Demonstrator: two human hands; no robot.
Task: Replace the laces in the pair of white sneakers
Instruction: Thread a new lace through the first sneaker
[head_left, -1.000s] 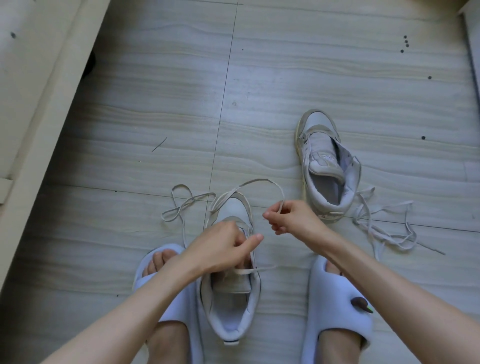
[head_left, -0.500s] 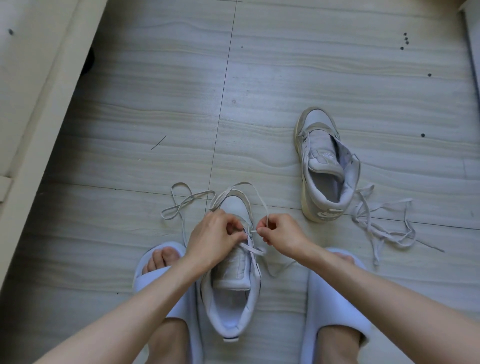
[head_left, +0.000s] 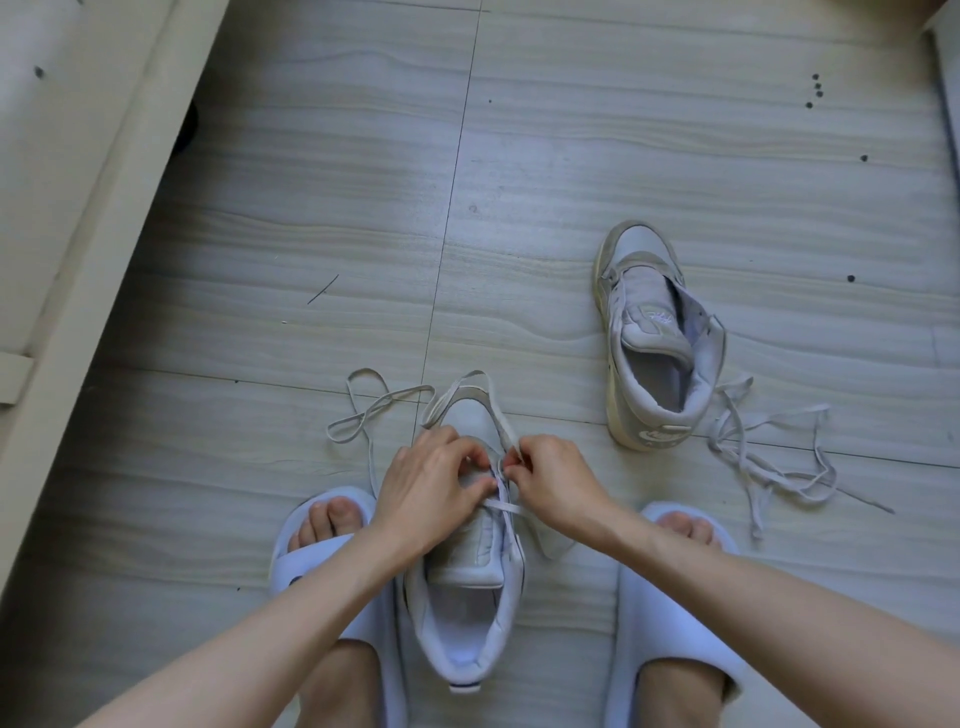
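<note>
Standing upright on the floor between the person's two feet, the near sneaker is pointing its toe away from the camera, and both hands are working close together over its front. The left hand is curling over the sneaker's upper part, its thumb and fingertips pressing against the lace where that lace is crossing the tongue. The right hand is sitting just beside it, pinching the same lace between thumb and forefinger at the right row of eyelets; the two hands are nearly touching. From the pinch, one stretch of the lace is looping forward around the toe of the sneaker and trailing off to the left, where it is lying in loose curls on the floor. Well apart to the right and farther away, the second sneaker is resting on the floor with its tongue pulled up and no lace in its eyelets. Just beside its heel, another lace is lying in a tangled heap on the floor. Pale slippers are covering both feet: the left slipper is touching the near sneaker's side, and the right slipper is sitting a little apart from it.
</note>
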